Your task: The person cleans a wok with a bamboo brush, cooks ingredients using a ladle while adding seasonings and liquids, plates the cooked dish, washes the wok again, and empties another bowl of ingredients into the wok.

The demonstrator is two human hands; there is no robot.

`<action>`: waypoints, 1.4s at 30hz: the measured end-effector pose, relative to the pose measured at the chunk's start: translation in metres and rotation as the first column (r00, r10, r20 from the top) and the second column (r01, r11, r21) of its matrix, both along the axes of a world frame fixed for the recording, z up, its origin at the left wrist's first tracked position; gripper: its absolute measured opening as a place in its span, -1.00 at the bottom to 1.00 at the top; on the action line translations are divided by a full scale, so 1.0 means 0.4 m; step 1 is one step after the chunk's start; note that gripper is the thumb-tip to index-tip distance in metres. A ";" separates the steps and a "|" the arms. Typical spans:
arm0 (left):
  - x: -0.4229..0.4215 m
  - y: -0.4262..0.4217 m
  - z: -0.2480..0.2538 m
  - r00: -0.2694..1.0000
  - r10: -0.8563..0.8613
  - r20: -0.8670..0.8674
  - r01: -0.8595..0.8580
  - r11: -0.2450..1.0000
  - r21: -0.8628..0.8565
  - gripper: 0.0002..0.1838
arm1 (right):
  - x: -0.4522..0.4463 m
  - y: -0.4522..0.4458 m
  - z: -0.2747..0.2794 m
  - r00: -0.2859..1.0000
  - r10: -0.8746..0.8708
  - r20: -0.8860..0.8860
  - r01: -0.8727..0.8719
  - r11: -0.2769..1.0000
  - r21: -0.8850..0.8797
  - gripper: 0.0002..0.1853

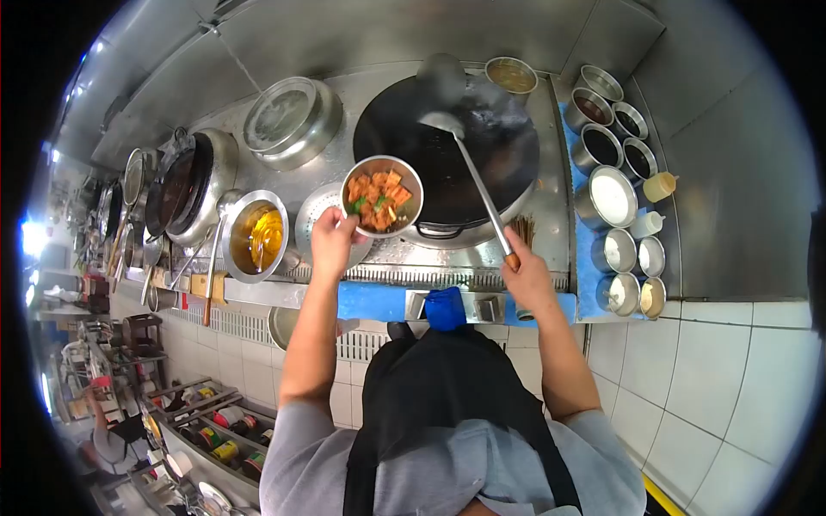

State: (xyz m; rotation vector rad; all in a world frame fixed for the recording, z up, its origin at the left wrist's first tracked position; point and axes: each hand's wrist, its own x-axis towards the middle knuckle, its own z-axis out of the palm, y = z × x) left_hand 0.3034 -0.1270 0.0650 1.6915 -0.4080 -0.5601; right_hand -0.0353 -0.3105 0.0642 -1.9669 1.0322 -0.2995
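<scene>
My left hand [335, 234] grips the rim of a metal bowl [415, 211] that holds orange-brown food pieces [379, 198] with bits of green. The bowl is over the near left edge of a large black wok [391, 129]. In my right hand [527, 273] is the wooden handle of a long ladle [473, 168], fingers wrapped round it. The ladle's head reaches into the wok, whose dark inside shows some steam at the far side. A perforated metal strainer [311, 211] lies below and left of the bowl.
A metal pot [234, 249] of yellow oil stands left, near a lidded pot [327, 120]. Several seasoning containers [609, 202] line the right side on a blue cloth [585, 249]. A bowl of broth [511, 76] sits behind the wok. Another person [112, 443] is at lower left.
</scene>
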 end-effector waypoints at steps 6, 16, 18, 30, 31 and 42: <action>0.039 -0.330 -0.054 0.698 -0.314 0.644 -0.086 0.856 0.510 -0.86 | -0.158 0.027 -0.040 0.974 -0.092 0.205 -0.003 0.908 0.419 -0.20; 0.066 -0.547 -0.051 0.269 -0.354 0.895 -0.227 0.880 0.417 -0.82 | -0.268 0.024 -0.105 0.946 -0.148 0.290 -0.034 0.840 0.541 -0.21; 0.075 -0.548 -0.017 0.246 -0.337 0.909 -0.227 0.892 0.392 -0.82 | -0.262 0.024 -0.115 0.937 -0.156 0.314 -0.049 0.829 0.557 -0.22; 0.046 -0.394 -0.106 0.279 -0.484 0.830 -0.303 0.775 0.554 -0.81 | -0.186 -0.001 -0.139 0.905 -0.195 0.378 -0.069 0.810 0.582 -0.22; 0.040 -0.400 -0.092 0.286 -0.472 0.834 -0.306 0.780 0.546 -0.83 | -0.176 -0.007 -0.135 0.897 -0.192 0.397 -0.075 0.820 0.568 -0.22; 0.048 -0.248 -0.005 0.942 0.115 0.314 -0.189 0.958 0.217 -0.76 | -0.131 -0.029 -0.004 0.988 0.022 0.154 -0.062 0.964 0.260 -0.22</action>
